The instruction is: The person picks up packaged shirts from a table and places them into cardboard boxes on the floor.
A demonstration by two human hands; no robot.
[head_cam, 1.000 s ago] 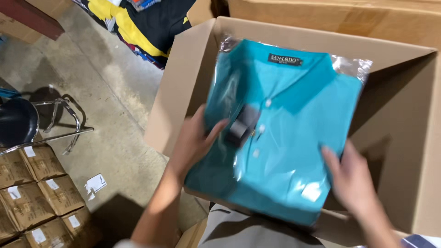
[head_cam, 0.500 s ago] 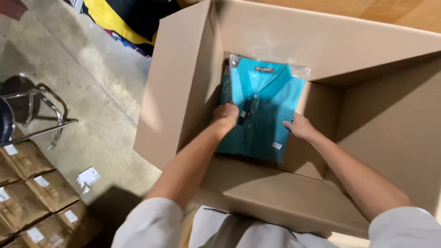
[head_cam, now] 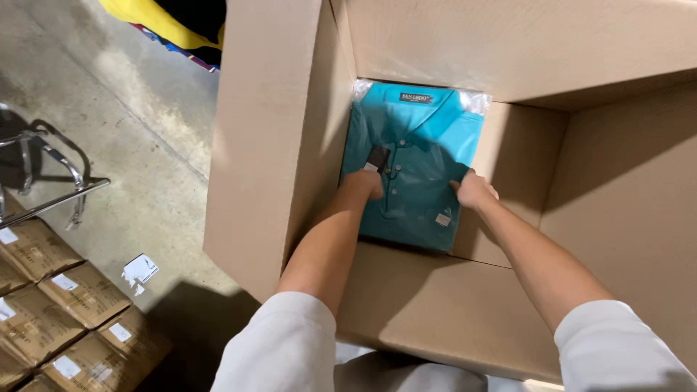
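I have both arms down inside a large open cardboard box (head_cam: 276, 145), deep and tall-walled. At its bottom lies a single folded teal polo shirt (head_cam: 414, 174) sealed in a clear plastic bag, pushed into the far left corner, its collar end against the far wall and its left edge along the left wall. My left hand (head_cam: 365, 183) presses flat on the shirt's left side, just beside the button placket, fingers down and not closed around anything. My right hand (head_cam: 473, 191) rests on the shirt's right edge, fingers curled lightly over it; I cannot tell whether they pinch the bag. To the right of the shirt the box floor is bare cardboard, with open room up to the right wall. Outside, on the concrete floor (head_cam: 131, 145) at left, stand smaller labelled cartons (head_cam: 65, 297) and a metal chair frame (head_cam: 43, 189).
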